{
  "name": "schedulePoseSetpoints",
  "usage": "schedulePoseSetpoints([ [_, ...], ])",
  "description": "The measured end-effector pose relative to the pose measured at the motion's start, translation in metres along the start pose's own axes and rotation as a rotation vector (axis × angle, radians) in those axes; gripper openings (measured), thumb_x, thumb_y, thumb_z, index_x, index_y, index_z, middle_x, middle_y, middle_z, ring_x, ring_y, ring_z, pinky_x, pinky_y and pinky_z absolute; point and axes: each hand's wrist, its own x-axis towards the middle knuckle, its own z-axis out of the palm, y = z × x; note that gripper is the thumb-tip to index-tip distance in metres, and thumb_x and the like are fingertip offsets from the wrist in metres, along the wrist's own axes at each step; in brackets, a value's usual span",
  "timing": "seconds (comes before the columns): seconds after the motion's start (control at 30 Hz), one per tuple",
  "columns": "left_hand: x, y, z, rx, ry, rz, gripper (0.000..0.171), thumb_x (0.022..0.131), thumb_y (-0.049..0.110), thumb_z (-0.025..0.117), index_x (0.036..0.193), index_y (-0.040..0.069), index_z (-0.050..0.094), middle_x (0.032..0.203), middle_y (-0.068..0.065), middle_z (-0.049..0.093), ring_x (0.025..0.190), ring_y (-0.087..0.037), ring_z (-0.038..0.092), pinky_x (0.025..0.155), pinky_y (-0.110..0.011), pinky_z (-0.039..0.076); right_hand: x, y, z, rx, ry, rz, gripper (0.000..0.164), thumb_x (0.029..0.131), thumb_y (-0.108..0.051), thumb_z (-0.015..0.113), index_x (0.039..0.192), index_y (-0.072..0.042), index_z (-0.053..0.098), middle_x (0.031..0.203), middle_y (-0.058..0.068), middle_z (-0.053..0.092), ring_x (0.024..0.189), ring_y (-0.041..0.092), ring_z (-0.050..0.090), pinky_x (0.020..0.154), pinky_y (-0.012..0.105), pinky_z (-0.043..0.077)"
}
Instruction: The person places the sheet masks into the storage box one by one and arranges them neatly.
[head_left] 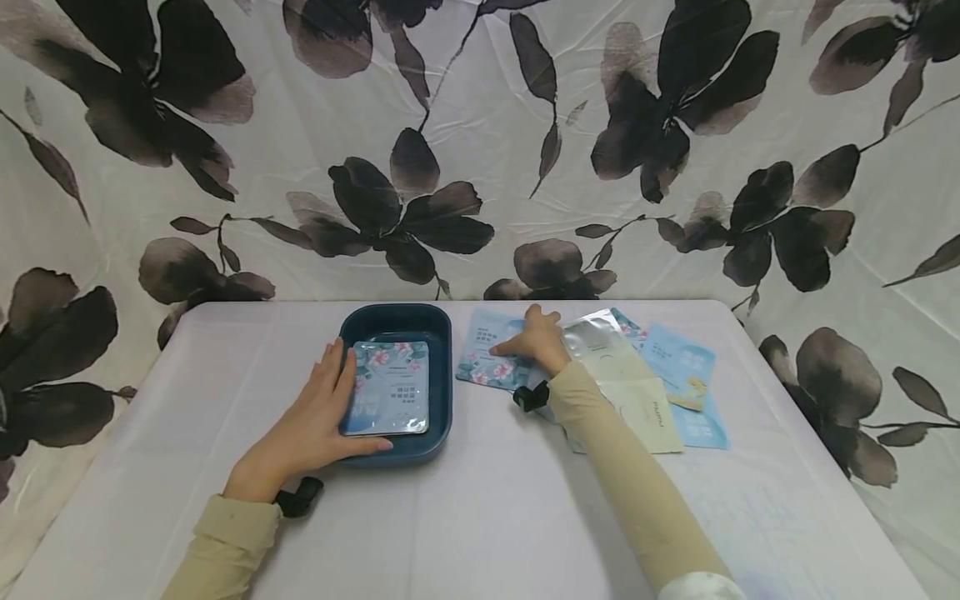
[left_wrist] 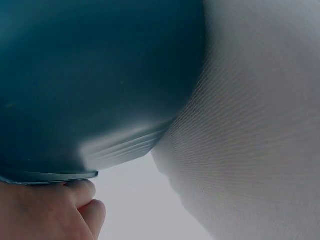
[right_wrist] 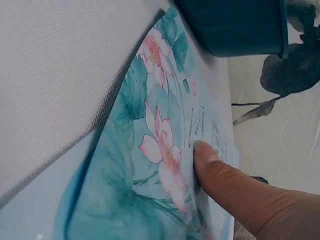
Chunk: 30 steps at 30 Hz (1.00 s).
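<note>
Floral fabric (head_left: 517,167) hangs behind a white-covered table (head_left: 420,533). Head view: the left hand (head_left: 318,412) lies along a dark blue tray (head_left: 405,452), fingers nearly straight, thumb at the near edge; a flowered packet (head_left: 393,387) is inside. Just right of the tray, the right hand (head_left: 536,342) reaches over a blue packet (head_left: 483,358), beside overlapping pale packets (head_left: 678,358). Left wrist view: fingers meet the tray's rim. Right wrist view: a straight digit touches the blue packet; whether others pinch it, I cannot tell. A loose hold could let it slip, or drag neighbours along. It looks thin, flat, printed with pink blossoms and teal leaves.
</note>
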Motion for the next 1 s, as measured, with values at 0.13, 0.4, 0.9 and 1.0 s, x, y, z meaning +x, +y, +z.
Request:
schedulePoseSetpoints([
  [0.13,0.000,0.000,0.001,0.003,-0.002,0.001,0.140,0.068,0.076,0.073,0.157,-0.004,0.000,0.163,-0.022,-0.013,0.150,-0.038,-0.011,0.119,-0.057,0.004,0.002,0.004,0.002,0.087,0.019,-0.019,0.091,0.067,-0.033,0.093,0.135,0.003,0.045,0.131,0.028,0.039,0.113,0.036,0.043,0.097,0.043,0.046],
  [0.4,0.000,0.000,-0.001,0.000,-0.009,-0.003,0.140,0.068,0.076,0.073,0.156,-0.004,-0.001,0.163,-0.022,-0.014,0.150,-0.038,-0.011,0.119,-0.058,0.005,0.006,0.011,0.003,0.155,0.010,-0.079,0.091,0.068,-0.026,0.093,0.144,-0.009,0.045,0.134,0.025,0.047,0.114,0.035,0.049,0.099,0.044,0.044],
  [0.9,0.001,0.001,-0.001,0.005,-0.014,-0.008,0.140,0.069,0.077,0.072,0.156,-0.004,-0.002,0.163,-0.022,-0.014,0.150,-0.038,-0.011,0.119,-0.058,0.006,0.010,0.030,0.011,0.508,0.088,-0.074,0.032,0.076,-0.005,0.083,0.107,-0.002,0.075,0.129,0.016,0.061,0.108,0.027,0.057,0.085,0.034,0.051],
  [1.0,0.001,0.001,-0.001,0.011,-0.018,-0.010,0.142,0.068,0.077,0.072,0.156,-0.004,-0.003,0.163,-0.022,-0.015,0.150,-0.038,-0.011,0.119,-0.058,0.006,0.009,0.033,0.009,0.564,0.079,-0.042,0.029,0.080,-0.004,0.080,0.109,-0.002,0.076,0.133,0.015,0.058,0.106,0.025,0.058,0.077,0.028,0.052],
])
